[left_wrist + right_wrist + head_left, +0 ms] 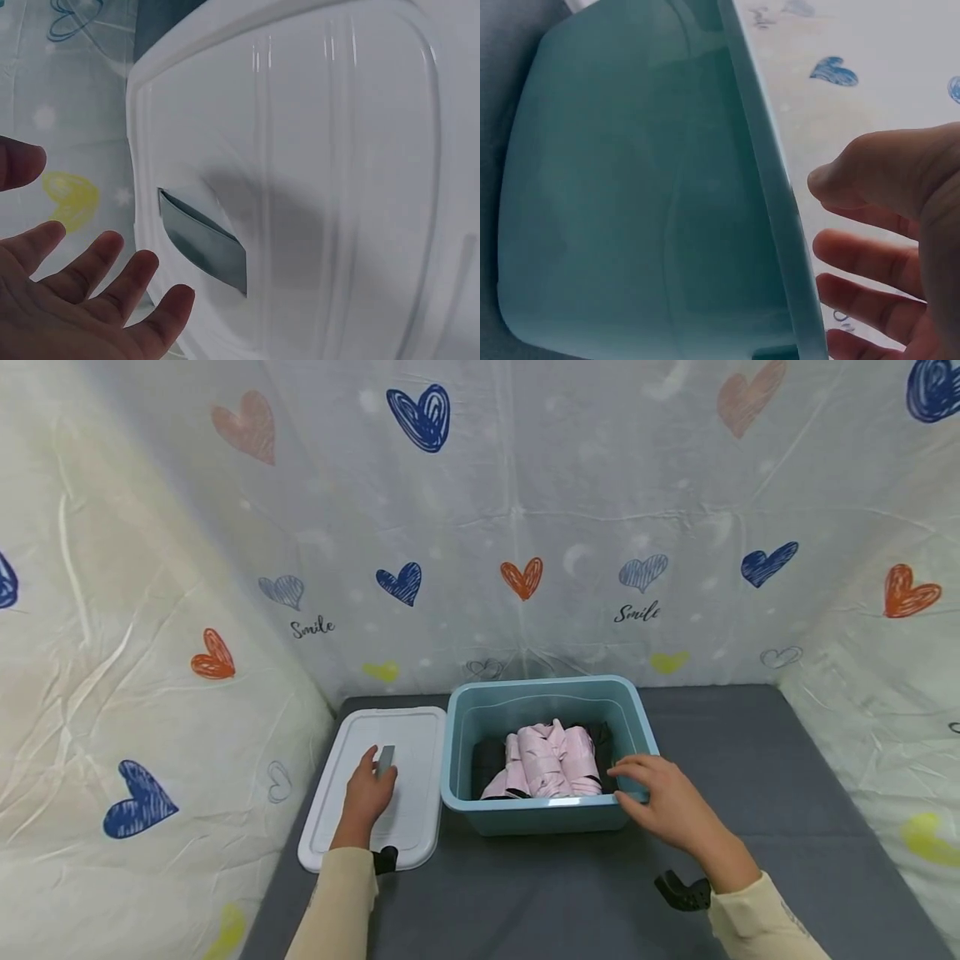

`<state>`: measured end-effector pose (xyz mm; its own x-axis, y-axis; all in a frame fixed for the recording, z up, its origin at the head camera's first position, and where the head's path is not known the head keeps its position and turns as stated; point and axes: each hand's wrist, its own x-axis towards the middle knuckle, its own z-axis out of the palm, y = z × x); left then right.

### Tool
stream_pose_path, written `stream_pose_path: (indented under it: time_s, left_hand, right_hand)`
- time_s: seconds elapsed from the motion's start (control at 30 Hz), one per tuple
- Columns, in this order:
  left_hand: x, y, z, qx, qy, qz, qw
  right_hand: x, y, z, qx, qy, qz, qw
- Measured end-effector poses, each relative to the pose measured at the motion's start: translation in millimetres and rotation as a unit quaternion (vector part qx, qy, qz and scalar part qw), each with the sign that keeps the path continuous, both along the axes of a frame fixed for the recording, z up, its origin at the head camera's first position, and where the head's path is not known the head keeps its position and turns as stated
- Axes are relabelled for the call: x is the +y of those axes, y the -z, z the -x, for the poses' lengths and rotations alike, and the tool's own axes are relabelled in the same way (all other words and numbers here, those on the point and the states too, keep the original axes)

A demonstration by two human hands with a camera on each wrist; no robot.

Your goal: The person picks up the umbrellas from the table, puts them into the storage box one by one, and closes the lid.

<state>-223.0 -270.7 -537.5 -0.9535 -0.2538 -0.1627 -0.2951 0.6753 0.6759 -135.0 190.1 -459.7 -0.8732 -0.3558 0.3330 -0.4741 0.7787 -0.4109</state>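
A blue-green plastic bin (540,821) stands on the table, with rolled pink cloth (542,762) inside it, flanked by dark cloth (489,758) on the left. At the bin's front right corner, my right hand (666,802) hovers with relaxed fingers and thumb apart, right at the rim (776,172). My left hand (367,797) is over a white lid (411,822) lying flat beside the bin. Its fingers are spread and hold nothing, close to the lid's grey handle (202,244). In the left wrist view, the handle sits in a slot.
A dark grey table (540,902) lies under everything, with its back edge against a hanging sheet (465,485) printed with hearts. Similar sheets (97,710) close off the left and right sides. The lid lies close alongside the bin's left wall.
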Motion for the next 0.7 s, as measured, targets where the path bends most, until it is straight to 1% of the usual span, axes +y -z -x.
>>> stream_pose_path:
  time_s: [0.2, 0.33, 0.5, 0.7]
  left_hand:
    - [-3.6, 5.7, 5.1, -0.005, 0.000, 0.009, 0.9999]
    - [-6.8, 10.9, 9.3, -0.012, 0.003, 0.019, 0.9997]
    - [-8.3, 14.0, 14.2, -0.020, 0.003, 0.019, 0.9996]
    - [-8.6, 17.5, 20.2, -0.028, 0.000, 0.018, 0.9994]
  right_hand:
    - [1, 2.9, -2.5, -0.003, 0.005, -0.008, 1.0000]
    - [1, 5.4, -3.8, 0.009, 0.005, -0.004, 0.9999]
    - [3, 11.7, -6.4, 0.051, 0.002, 0.001, 0.9987]
    - [6, 21.4, -10.1, 0.102, 0.006, 0.007, 0.9948]
